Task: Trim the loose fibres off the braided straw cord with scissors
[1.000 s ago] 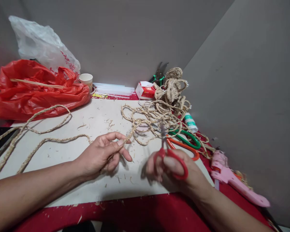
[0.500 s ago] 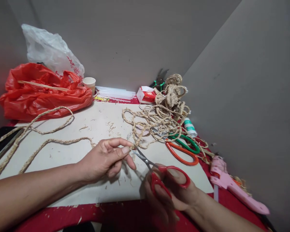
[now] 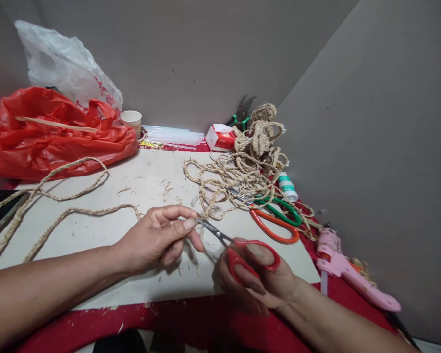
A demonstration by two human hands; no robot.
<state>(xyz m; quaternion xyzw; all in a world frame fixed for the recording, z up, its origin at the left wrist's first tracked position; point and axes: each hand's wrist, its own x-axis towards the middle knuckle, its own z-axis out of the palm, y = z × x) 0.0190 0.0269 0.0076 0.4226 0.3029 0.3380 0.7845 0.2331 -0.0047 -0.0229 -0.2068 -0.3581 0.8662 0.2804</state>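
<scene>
My right hand (image 3: 259,272) has its thumb and fingers through the red handles of a pair of scissors (image 3: 220,235). The blades point left and are nearly together, with their tips at my left fingertips. My left hand (image 3: 169,235) is closed in a pinch between thumb and index finger. A braided straw rope (image 3: 84,212) runs from the left and passes behind this hand. The pinched end is almost wholly hidden by fingers and blades. Just beyond the scissors lies a loose tangle of the same braided rope (image 3: 231,179).
Orange- and green-handled scissors (image 3: 279,230) lie right of the tangle. A pink glue gun (image 3: 347,272) rests at the right edge. Glue sticks (image 3: 172,135), a paper cup (image 3: 131,120) and a red box (image 3: 220,138) stand behind. A red plastic bag (image 3: 59,147) fills the back left. Fibre scraps dot the white board (image 3: 154,171).
The scissors' blades have come together, and my right hand has moved slightly left and up. My left hand keeps its pinch. The whole view has shifted a little.
</scene>
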